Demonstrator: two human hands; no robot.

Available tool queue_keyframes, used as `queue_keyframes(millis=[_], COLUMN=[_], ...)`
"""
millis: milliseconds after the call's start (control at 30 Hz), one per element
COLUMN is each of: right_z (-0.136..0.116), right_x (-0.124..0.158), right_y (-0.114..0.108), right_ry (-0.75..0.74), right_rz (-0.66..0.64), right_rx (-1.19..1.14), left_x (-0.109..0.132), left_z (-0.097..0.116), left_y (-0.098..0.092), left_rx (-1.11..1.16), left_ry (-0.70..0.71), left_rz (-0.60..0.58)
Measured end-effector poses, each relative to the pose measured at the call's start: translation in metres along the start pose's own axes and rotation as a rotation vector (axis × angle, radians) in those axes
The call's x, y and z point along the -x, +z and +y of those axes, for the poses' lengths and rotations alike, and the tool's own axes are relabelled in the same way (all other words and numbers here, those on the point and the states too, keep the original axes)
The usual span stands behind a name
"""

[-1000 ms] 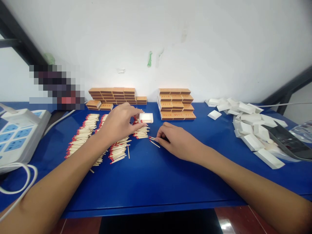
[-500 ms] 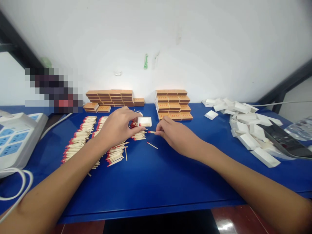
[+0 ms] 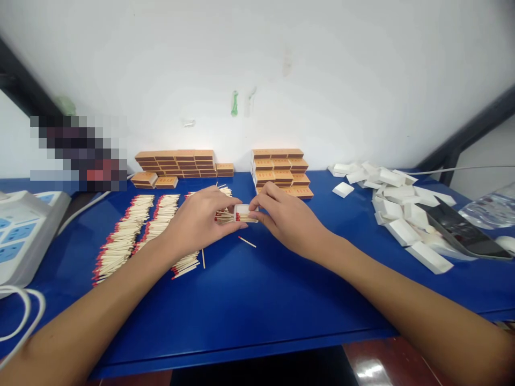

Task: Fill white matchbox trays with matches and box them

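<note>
Right hand [image 3: 287, 222] now at white tray [image 3: 242, 207]

A blue table [image 3: 257, 305] carries rows of red-tipped matches [image 3: 123, 236], a left matchbox stack [image 3: 175, 163], a right matchbox stack [image 3: 277, 171], heaped white trays [image 3: 396, 206] and (off by itself, mid-table) a single match [image 3: 247, 242].

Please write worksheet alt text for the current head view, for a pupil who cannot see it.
A left hand holds a white tray of red-tipped matches, right hand at its other end, above a blue table. Loose matches lie to the left, stacked matchboxes behind, heaped white trays to the right.
</note>
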State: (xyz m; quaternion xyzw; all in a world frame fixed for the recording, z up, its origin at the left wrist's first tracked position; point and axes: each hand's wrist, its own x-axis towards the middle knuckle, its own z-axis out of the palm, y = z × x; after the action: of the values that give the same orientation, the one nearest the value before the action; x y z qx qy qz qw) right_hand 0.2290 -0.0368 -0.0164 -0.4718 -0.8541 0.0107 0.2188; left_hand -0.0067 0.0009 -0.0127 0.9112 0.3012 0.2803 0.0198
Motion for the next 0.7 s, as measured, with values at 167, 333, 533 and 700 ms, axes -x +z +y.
queue_keyframes(millis=[167, 333, 533, 700], right_z=[-0.003, -0.014, -0.03, -0.031], right_x=[0.002, 0.008, 0.004, -0.001], right_y=[-0.008, -0.005, 0.014, 0.025], right_ry=[0.047, 0.105, 0.081, 0.063], right_rz=[0.01, -0.316, -0.311, -0.212], right_rx=[-0.059, -0.208, -0.243, -0.198], left_x=[0.0, -0.002, -0.003, -0.002], left_z=[-0.014, -0.028, -0.028, -0.027], left_y=[-0.007, -0.014, -0.014, -0.015], left_rx=[-0.048, -0.125, -0.128, -0.111], left_ry=[-0.019, -0.057, -0.043, -0.029], left_rz=[0.083, 0.135, 0.145, 0.143])
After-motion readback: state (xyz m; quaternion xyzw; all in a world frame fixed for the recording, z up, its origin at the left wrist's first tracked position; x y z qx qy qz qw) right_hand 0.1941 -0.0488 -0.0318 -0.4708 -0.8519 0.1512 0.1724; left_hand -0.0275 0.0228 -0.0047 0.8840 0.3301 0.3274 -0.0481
